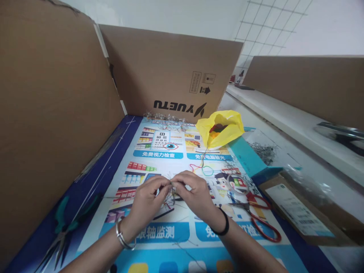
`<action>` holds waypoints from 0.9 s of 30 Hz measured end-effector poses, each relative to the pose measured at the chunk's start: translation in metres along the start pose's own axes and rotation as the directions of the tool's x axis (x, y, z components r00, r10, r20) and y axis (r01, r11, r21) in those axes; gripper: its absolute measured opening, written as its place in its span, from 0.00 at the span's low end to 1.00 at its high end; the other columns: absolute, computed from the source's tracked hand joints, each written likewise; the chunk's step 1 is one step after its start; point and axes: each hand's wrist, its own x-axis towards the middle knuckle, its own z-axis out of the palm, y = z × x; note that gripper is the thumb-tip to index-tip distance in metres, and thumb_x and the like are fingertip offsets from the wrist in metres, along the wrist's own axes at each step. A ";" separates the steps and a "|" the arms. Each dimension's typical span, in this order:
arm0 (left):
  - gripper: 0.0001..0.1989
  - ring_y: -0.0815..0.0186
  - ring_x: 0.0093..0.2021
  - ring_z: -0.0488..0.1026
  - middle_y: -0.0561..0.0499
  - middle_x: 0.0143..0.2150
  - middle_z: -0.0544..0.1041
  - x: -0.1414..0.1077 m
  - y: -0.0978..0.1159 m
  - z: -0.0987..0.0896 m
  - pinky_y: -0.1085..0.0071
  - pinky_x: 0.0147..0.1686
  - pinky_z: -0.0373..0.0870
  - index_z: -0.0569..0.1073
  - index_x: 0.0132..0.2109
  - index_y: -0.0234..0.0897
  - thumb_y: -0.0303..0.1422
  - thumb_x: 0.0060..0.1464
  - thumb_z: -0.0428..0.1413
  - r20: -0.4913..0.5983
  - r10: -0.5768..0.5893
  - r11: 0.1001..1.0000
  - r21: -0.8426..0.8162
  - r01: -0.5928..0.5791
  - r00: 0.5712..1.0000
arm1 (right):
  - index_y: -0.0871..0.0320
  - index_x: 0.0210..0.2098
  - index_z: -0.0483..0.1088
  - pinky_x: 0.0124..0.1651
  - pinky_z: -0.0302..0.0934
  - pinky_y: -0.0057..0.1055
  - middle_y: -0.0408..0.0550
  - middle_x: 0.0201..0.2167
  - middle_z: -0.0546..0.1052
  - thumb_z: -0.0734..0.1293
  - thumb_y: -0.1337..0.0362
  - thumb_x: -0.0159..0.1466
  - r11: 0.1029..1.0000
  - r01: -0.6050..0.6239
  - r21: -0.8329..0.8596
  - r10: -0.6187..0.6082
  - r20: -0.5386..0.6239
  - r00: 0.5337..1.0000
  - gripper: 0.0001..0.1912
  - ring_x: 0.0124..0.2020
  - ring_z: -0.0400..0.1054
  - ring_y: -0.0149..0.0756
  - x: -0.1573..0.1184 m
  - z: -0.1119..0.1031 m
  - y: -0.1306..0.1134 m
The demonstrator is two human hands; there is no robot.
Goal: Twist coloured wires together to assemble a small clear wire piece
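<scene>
My left hand (149, 197), with a silver bangle at the wrist, and my right hand (196, 193), with a black band, meet over the middle of the printed mat (153, 165). Thumb and forefinger of each hand pinch together, fingertips nearly touching. Between them is a small bundle of thin wires (170, 195), its ends spreading above and below the fingers. What exactly each hand grips is too small to tell apart. Loose thin wires (187, 252) lie on the mat nearer to me. Beyond my hands are red and green threads (207, 170).
Red-handled scissors (257, 216) and a tape roll (238, 184) lie at right. Green-handled pliers (64, 231) are at left. A yellow bag (220, 129), tangled wire (167, 121) and a cardboard box (307, 212) stand further off. Cardboard panels (170, 68) wall the back and left.
</scene>
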 end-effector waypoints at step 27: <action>0.05 0.73 0.31 0.63 0.54 0.33 0.68 0.007 -0.005 -0.003 0.76 0.30 0.60 0.69 0.31 0.36 0.32 0.51 0.57 0.195 -0.343 0.775 -0.494 0.394 0.919 | 0.57 0.33 0.72 0.34 0.63 0.25 0.43 0.29 0.76 0.63 0.72 0.57 0.963 -0.238 0.124 0.245 -0.047 0.968 0.08 0.30 0.69 0.30 -0.002 0.001 0.011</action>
